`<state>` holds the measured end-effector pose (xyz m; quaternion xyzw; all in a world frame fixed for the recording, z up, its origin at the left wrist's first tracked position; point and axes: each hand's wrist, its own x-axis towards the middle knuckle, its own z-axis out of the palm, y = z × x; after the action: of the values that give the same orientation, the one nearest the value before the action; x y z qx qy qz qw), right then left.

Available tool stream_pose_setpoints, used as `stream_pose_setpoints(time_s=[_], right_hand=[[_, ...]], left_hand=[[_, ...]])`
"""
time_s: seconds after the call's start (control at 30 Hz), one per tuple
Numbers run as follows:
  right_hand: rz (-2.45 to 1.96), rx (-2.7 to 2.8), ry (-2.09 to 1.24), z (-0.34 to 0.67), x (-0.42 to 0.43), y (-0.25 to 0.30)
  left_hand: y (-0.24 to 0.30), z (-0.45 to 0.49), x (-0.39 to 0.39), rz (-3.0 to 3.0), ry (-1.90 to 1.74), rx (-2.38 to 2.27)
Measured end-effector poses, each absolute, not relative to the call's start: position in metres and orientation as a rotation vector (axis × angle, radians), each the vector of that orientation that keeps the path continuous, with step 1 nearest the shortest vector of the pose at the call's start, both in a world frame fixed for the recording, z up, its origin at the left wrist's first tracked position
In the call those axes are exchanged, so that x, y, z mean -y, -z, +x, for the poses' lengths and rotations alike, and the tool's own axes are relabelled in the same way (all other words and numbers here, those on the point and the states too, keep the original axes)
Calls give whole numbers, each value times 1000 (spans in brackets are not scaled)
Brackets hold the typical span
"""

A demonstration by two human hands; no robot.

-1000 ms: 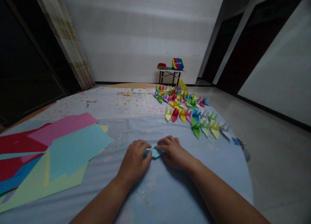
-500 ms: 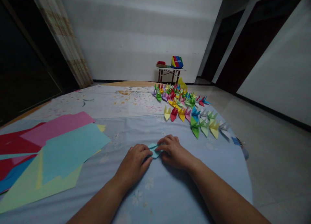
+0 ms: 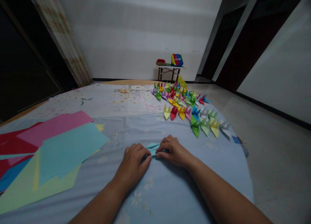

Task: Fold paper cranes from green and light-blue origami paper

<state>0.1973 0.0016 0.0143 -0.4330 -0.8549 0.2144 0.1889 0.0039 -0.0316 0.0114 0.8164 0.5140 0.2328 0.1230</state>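
A small folded piece of light blue paper (image 3: 153,147) lies on the blue flowered tablecloth (image 3: 145,126), between my two hands. My left hand (image 3: 137,159) pinches its left side between thumb and fingers. With thumb and bent fingers, my right hand (image 3: 173,151) grips the right side. The fingers cover both ends of the paper, so only its middle and upper edge show. Folded paper cranes (image 3: 195,125) in many colours stand in rows beyond my right hand.
Loose coloured sheets (image 3: 70,149) overlap at the left of the round table. A small side table (image 3: 170,67) with a bright box (image 3: 177,60) stands by the wall. A blue item (image 3: 236,140) sits at the table's right edge.
The folded paper shows more of its upper part above the fingers, and its visible outline is wider. My right fingers and thumb have shifted slightly along its near edge.
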Motion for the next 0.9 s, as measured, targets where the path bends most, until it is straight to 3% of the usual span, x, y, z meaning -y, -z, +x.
stream_pose_setpoints(time_s=[0.9], right_hand=[[-1474,2199,-584,182,-3,-8]], left_hand=[[-4,13,30,2180,-665,-1840]])
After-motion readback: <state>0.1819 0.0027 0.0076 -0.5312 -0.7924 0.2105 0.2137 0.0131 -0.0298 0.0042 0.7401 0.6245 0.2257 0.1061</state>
